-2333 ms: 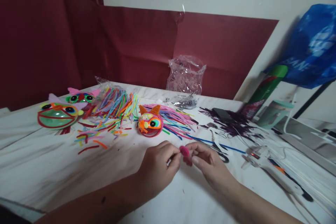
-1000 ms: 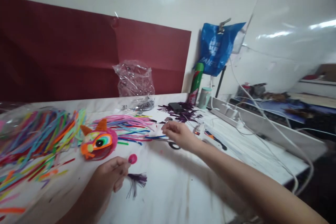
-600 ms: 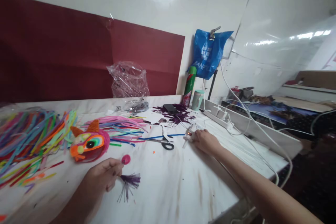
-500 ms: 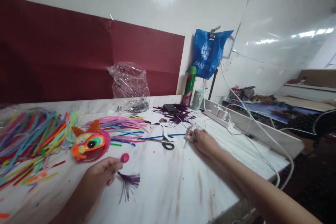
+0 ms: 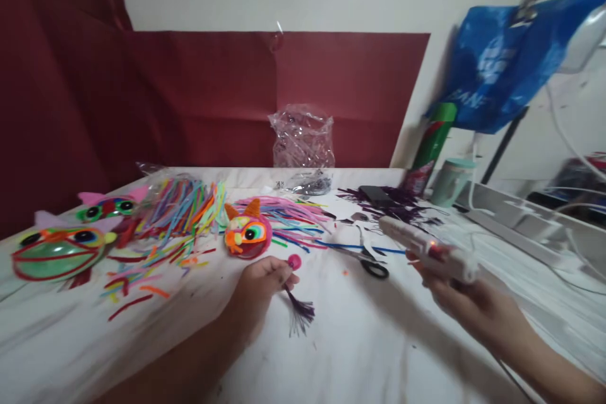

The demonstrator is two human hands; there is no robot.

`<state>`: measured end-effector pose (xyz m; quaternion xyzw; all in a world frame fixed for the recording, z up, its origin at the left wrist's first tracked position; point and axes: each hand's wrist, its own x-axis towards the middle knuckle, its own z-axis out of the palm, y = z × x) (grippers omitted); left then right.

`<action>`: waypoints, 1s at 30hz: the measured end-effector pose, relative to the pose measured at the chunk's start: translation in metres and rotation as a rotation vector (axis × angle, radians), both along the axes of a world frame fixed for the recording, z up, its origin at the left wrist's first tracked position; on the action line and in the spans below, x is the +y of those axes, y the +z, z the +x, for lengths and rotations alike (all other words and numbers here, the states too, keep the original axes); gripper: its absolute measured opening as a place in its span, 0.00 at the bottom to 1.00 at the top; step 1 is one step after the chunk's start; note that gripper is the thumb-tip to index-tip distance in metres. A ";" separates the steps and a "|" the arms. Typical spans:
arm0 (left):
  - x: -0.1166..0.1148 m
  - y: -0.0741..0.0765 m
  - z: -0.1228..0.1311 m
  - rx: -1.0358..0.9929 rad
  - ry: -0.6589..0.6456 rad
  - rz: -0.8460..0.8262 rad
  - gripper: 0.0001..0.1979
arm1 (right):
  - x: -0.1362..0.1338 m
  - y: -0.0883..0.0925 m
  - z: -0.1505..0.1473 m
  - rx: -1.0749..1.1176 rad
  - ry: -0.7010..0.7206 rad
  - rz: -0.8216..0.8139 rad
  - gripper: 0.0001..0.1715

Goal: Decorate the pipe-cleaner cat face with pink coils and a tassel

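Grips pink disc (image 5: 294, 262) in left hand (image 5: 265, 278), left of scissors (image 5: 367, 261) and closer in. Seems to pinch purple tassel (image 5: 302, 314) in same hand, hanging below disc; cannot tell if already joined to disc. Clutches glue gun (image 5: 407, 237) in right hand (image 5: 468, 303), right of scissors, raised over table (image 5: 341, 360), with nozzle toward scissors side and orange light lit. Shows gun well apart from disc, no contact.

Progress, by the look: counts 3 faces with eyes already on. Puts horned face (image 5: 249, 233) left of and beyond scissors, green face (image 5: 57, 259) and pink-eared face (image 5: 106, 207) far left of scissors. Shows 1 eye on horned face, 2 on each other. Judged mostly built. Judge disc and tassel as loose from all 3. Cannot make out any glue on disc.

Leaves much unused: bundled stems (image 5: 180, 205) left of and beyond scissors, purple strands (image 5: 407, 202) beyond scissors, partly under phone (image 5: 374, 196). Also shows scraps (image 5: 151, 290) left of scissors, seemingly trimmed off.
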<state>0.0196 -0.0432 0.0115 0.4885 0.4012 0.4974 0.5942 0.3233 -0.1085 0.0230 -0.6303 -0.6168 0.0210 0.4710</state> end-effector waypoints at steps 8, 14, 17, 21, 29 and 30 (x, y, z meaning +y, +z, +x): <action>0.002 -0.001 -0.003 0.012 0.036 0.024 0.06 | -0.020 0.012 -0.079 -0.053 0.393 -0.123 0.04; -0.004 0.008 -0.001 0.068 0.046 0.102 0.04 | -0.017 0.003 -0.098 -0.126 0.519 -0.080 0.04; -0.008 0.013 0.000 0.065 0.045 0.093 0.04 | -0.014 0.000 -0.100 -0.194 0.531 -0.002 0.06; -0.009 0.014 0.000 0.060 0.042 0.081 0.04 | -0.013 0.000 -0.100 -0.257 0.548 0.054 0.07; -0.008 0.014 0.001 0.038 0.037 0.074 0.04 | -0.010 -0.004 -0.101 -0.287 0.524 0.119 0.07; -0.008 0.015 0.001 0.031 0.037 0.072 0.04 | -0.010 -0.004 -0.101 -0.287 0.519 0.131 0.07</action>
